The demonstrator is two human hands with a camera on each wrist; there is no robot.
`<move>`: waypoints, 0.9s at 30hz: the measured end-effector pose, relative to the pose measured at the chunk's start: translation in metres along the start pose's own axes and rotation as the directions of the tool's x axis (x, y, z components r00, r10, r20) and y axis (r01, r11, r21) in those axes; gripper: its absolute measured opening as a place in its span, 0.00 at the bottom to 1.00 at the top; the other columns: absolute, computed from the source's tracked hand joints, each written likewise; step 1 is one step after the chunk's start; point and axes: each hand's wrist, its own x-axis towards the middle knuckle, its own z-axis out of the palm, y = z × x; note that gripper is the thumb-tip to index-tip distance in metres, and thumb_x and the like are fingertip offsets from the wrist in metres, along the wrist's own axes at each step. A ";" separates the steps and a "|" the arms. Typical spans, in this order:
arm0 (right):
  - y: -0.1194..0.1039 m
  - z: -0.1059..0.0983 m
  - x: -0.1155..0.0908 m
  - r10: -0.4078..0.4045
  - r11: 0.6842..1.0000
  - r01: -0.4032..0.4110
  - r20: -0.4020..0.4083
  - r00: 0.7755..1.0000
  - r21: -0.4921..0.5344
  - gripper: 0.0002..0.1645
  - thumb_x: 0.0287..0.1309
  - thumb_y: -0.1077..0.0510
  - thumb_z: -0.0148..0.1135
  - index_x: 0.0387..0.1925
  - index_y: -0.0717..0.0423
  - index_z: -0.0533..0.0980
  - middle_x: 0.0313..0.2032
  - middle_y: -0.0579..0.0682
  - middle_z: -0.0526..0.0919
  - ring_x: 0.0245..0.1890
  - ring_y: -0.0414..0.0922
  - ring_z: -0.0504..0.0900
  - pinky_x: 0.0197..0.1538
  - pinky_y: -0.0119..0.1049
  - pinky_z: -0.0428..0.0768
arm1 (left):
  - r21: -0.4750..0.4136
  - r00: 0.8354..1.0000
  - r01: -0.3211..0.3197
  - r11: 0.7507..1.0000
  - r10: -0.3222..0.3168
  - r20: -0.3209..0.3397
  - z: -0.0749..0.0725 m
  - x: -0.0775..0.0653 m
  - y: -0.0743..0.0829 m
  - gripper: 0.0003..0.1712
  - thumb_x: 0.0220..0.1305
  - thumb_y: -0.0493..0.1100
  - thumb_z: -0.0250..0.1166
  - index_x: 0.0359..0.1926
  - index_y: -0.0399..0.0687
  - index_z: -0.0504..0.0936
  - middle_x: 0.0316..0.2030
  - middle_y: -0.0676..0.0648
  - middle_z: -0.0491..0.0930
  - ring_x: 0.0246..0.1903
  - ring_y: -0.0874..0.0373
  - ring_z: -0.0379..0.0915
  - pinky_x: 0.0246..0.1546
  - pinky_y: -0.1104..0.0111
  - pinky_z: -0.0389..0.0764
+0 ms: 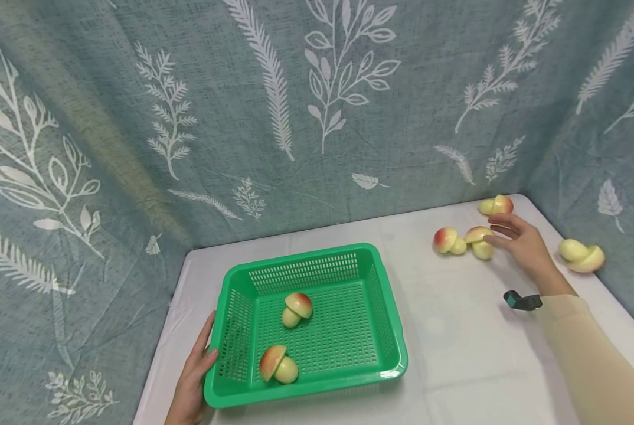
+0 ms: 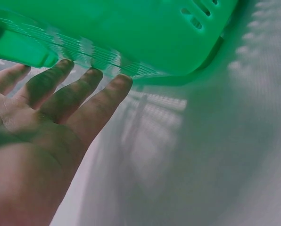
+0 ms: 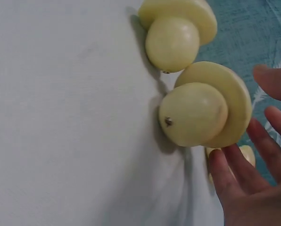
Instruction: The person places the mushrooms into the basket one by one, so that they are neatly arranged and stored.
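Observation:
My left hand [image 1: 193, 373] lies along the outer left wall of the green plastic basket [image 1: 393, 307], fingers straight and fingertips right at its side in the left wrist view. Two toy mushrooms lie inside: one toy mushroom [image 1: 298, 308] mid-basket, another [image 1: 277, 363] at the front left corner. My right hand [image 1: 521, 245] reaches over the far right of the table with fingers spread around a toy mushroom [image 1: 479, 242]. In the right wrist view, its fingertips are right beside that mushroom's cap [image 3: 239, 106], with the thumb apart from the other fingers.
A red-capped toy mushroom [image 1: 447, 241] lies just left of the one by my right hand. One more mushroom [image 1: 496, 205] is behind, near the back edge, and a pale one [image 1: 581, 256] lies by the right edge. Patterned teal cloth [image 1: 317, 177] walls the white table [image 1: 455, 330].

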 end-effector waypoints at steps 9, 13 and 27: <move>0.006 0.010 0.004 0.050 0.995 -0.049 0.013 0.999 -0.091 0.35 0.75 0.61 0.69 0.76 0.68 0.68 0.71 0.65 0.72 0.72 0.57 0.74 0.54 0.17 0.75 | 0.010 0.999 -0.010 1.000 0.010 -0.041 0.001 0.001 -0.003 0.37 0.91 0.45 0.42 0.90 0.64 0.38 0.87 0.49 0.40 0.74 0.69 0.63 0.68 0.68 0.73; 0.007 0.012 0.005 0.068 0.991 -0.066 0.021 0.997 -0.113 0.36 0.75 0.61 0.69 0.76 0.69 0.67 0.73 0.71 0.69 0.74 0.71 0.68 0.51 0.15 0.73 | 0.001 0.999 -0.015 1.000 0.015 -0.043 0.001 0.001 -0.005 0.37 0.91 0.45 0.41 0.90 0.64 0.38 0.87 0.48 0.39 0.74 0.69 0.63 0.69 0.68 0.72; 0.012 0.011 0.000 0.122 0.981 -0.124 -0.024 0.992 -0.150 0.35 0.75 0.59 0.68 0.76 0.67 0.69 0.74 0.70 0.68 0.70 0.68 0.72 0.44 0.17 0.74 | 0.037 0.998 -0.035 0.999 0.037 -0.045 0.001 0.000 -0.006 0.37 0.90 0.44 0.41 0.90 0.62 0.38 0.86 0.53 0.46 0.74 0.68 0.64 0.67 0.67 0.74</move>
